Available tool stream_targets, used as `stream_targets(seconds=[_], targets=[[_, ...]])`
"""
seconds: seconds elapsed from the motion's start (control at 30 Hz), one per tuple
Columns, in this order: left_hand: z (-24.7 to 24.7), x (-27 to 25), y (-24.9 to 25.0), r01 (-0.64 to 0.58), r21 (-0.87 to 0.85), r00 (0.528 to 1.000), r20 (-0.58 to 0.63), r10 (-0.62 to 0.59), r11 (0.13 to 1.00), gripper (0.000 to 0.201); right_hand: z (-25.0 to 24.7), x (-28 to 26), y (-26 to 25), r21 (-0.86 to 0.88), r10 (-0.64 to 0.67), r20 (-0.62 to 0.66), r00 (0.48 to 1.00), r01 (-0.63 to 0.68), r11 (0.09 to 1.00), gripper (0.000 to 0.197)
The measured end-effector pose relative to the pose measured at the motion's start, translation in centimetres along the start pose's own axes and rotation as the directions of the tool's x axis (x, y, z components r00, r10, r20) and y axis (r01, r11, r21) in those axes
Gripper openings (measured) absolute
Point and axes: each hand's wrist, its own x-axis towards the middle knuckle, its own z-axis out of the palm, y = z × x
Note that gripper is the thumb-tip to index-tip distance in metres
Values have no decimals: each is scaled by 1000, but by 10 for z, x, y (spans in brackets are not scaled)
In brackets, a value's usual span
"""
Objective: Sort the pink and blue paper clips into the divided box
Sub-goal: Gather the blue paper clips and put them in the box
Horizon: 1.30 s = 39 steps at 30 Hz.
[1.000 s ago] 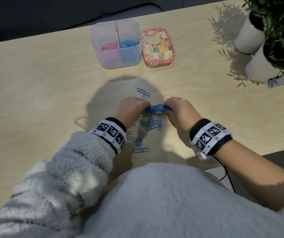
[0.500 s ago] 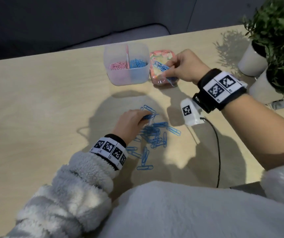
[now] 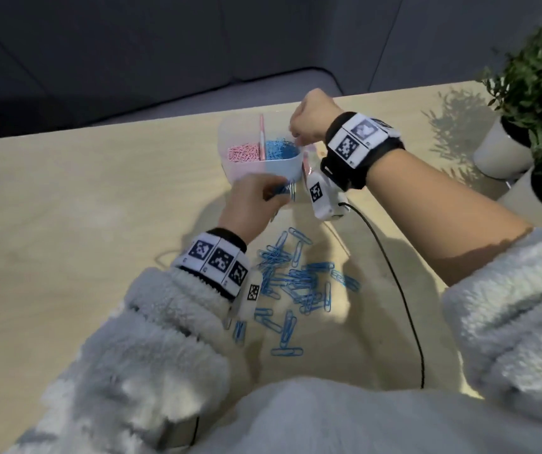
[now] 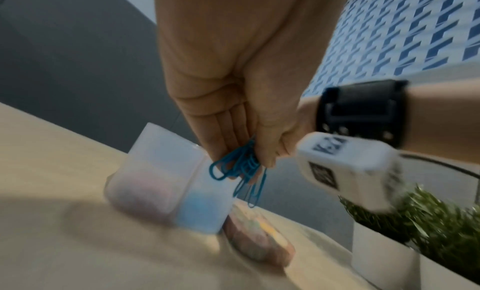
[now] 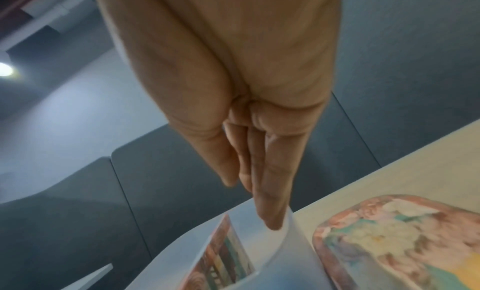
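Observation:
The translucent divided box (image 3: 230,139) holds pink clips (image 3: 243,153) in its left compartment and blue clips (image 3: 279,149) in its right. My right hand (image 3: 297,139) hangs over the blue compartment, fingers (image 5: 270,212) straight, pointing down and empty, just inside the box wall (image 5: 291,251). My left hand (image 3: 274,195) is raised just in front of the box (image 4: 166,183). It pinches a bunch of blue clips (image 4: 241,168) between thumb and fingers. Several loose blue clips (image 3: 296,280) lie on the table near me.
A floral lid (image 4: 257,239) lies flat right of the box. Two white pots with green plants (image 3: 541,93) stand at the table's right edge. A black cable (image 3: 404,296) trails from my right wrist across the table. A grey sofa sits beyond the far edge.
My right hand moved from over the floral lid to above the blue compartment and no longer holds clips. My left hand rose from the pile toward the box with a bunch of blue clips.

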Motion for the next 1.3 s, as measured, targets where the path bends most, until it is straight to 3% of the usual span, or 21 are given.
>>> stream_targets(seconds=[0.1,0.17,0.23,0.37,0.43,0.53,0.67,0.73,0.8,0.93,1.03,1.1,1.17,1.3], targets=[[-6,33,10,10,8,995,-95,-9,1000,29,-7,-17,19,187,2,-125,992,22,982,18],[-9,56,16,76,-37,990,-119,-80,996,31,-8,-36,40,260,5,-137,990,31,965,20],[-10,77,21,109,-16,988,-112,-110,994,26,-7,-58,68,267,18,-94,995,8,964,16],[-8,108,23,175,183,978,-148,-148,967,22,6,-97,122,250,65,-73,995,-45,967,15],[-4,115,24,194,269,978,-125,-165,944,8,12,-114,138,231,98,-73,993,-78,970,15],[6,119,26,197,335,980,-92,-176,921,39,14,-132,153,153,116,-67,991,-104,983,18],[10,102,26,57,292,998,-15,-55,955,17,11,-143,164,-12,89,-80,993,-91,996,13],[10,81,16,-96,278,995,5,98,956,19,13,-150,170,-52,92,5,996,-92,994,8],[14,54,0,-229,343,973,70,218,911,19,20,-158,174,-64,104,97,990,-98,993,21],[25,10,-39,-318,506,915,386,119,802,37,42,-172,176,-163,67,96,993,-51,985,40],[33,-14,-51,-360,511,876,472,95,780,48,61,-174,166,-228,-13,47,999,23,973,38],[39,-28,-53,-413,519,844,528,100,748,51,67,-171,155,-207,-66,78,995,81,975,27],[42,-40,-55,-416,483,826,555,98,770,51,66,-162,148,-155,-105,132,986,125,980,18],[27,-53,-63,-264,417,924,368,105,870,50,54,-138,138,-160,-157,67,985,166,973,30]])
